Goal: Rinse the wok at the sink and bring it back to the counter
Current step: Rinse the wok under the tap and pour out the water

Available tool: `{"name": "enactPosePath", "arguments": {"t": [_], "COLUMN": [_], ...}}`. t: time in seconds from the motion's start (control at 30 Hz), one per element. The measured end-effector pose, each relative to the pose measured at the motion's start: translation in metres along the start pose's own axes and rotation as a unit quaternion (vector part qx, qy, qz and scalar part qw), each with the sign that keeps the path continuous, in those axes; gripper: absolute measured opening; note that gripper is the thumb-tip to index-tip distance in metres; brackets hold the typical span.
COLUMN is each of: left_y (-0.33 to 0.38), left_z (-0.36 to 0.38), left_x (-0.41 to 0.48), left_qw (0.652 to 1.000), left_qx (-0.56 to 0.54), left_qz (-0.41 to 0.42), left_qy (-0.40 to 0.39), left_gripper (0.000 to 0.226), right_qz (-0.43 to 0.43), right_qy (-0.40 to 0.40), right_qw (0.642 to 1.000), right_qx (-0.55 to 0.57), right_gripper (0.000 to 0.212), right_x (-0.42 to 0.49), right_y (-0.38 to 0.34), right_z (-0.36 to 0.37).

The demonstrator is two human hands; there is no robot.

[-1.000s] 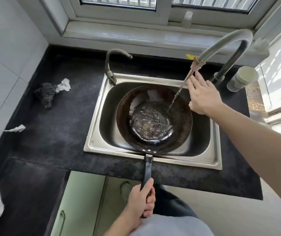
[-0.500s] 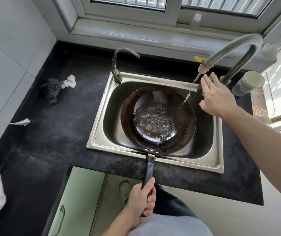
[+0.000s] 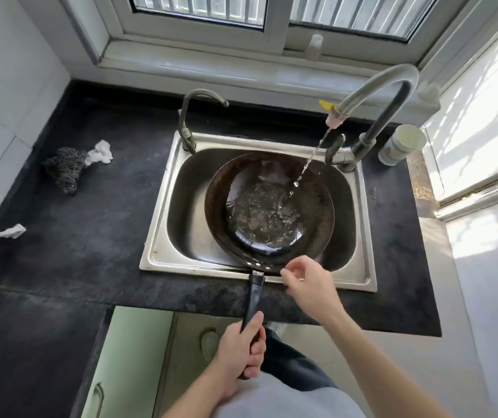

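Two hands attend: the left hand (image 3: 241,348) grips the black handle (image 3: 255,297); the right hand (image 3: 308,285) hovers loosely curled, empty, by the rim. The wok (image 3: 317,233) sits in the sink (image 3: 157,236), holding water (image 3: 262,215). It is likely heavy, rigid and slick, so lift it by the handle.

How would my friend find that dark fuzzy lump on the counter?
Start at the shiny steel sink set in the black stone counter. Look left across the counter toward the white tiled wall, where the dark grey wiry scouring pad lies. It is the only dark bristly lump there; a crumpled white scrap touches its right side.
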State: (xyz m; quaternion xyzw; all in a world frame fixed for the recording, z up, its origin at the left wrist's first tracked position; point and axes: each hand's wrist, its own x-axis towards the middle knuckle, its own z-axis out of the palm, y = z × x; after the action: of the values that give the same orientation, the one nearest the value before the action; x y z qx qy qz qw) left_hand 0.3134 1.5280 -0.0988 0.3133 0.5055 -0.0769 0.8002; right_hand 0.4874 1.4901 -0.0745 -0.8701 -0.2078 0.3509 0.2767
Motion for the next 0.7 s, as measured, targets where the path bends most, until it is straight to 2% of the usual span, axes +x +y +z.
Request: {"name": "enactPosePath", "arguments": {"t": [0.1, 0.2, 0.3, 0.37, 0.47, 0.53, 0.63, 0.7], "left_y": [0.002, 0.002, 0.002, 0.003, 0.003, 0.003, 0.007, 0.008], "left_z": [-0.003, -0.004, -0.005, -0.005, -0.007, -0.009, -0.012, -0.013], "left_x": [0.000, -0.001, 0.001, 0.002, 0.003, 0.001, -0.003, -0.009], "left_qw": [1.000, 1.000, 1.000, 1.000, 1.000, 1.000, 0.999, 0.999], "left_qx": [0.006, 0.011, -0.003, -0.008, -0.013, -0.021, -0.028, -0.036], "left_qz": [-0.001, 0.003, 0.006, 0.011, 0.005, 0.003, 0.004, 0.004], "left_qy": [-0.008, -0.012, -0.011, -0.008, -0.013, -0.018, -0.024, -0.024], "left_gripper": [0.041, 0.044, 0.048, 0.049, 0.047, 0.047, 0.047, 0.045], "right_qz": [0.146, 0.205, 0.254, 0.263, 0.257, 0.238, 0.203, 0.185], "right_qy": [-0.091, -0.167, -0.224, -0.237, -0.217, -0.187, -0.161, -0.165], "right_qw": [0.972, 0.934, 0.851, 0.817, 0.803, 0.812, 0.832, 0.830], "right_qx": [0.159, 0.242, 0.401, 0.454, 0.493, 0.499, 0.490, 0.499], "right_gripper": [0.028, 0.033, 0.038, 0.041, 0.030, 0.018, 0.021, 0.022], "right_x": [-0.019, -0.024, -0.022, -0.020, -0.017, -0.017, -0.018, -0.020], "right_y": [0.011, 0.007, -0.004, -0.012, -0.016, -0.017, -0.016, -0.018], "right_z": [0.031, 0.052, 0.067, 0.071, 0.076, 0.081, 0.087, 0.089]}}
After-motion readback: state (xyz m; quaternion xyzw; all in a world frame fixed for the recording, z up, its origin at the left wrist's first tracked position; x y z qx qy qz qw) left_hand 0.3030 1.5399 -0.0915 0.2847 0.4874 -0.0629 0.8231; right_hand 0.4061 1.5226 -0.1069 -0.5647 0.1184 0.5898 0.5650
